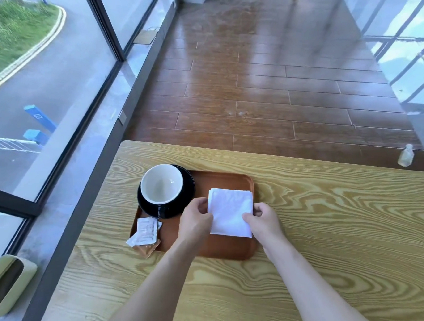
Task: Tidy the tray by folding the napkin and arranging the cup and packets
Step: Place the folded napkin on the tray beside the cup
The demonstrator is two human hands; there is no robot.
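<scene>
White napkin (229, 212), one, lies folded on the right of the brown tray (225, 250), its side edges pinched by the left hand (196, 220) and right hand (263, 217); squaring corners before pressing would serve best. One cup (162, 183), about three packets (144, 233) wait left.

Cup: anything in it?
No, the cup on the black saucer shows only a bare white inside with faint residue.
</scene>
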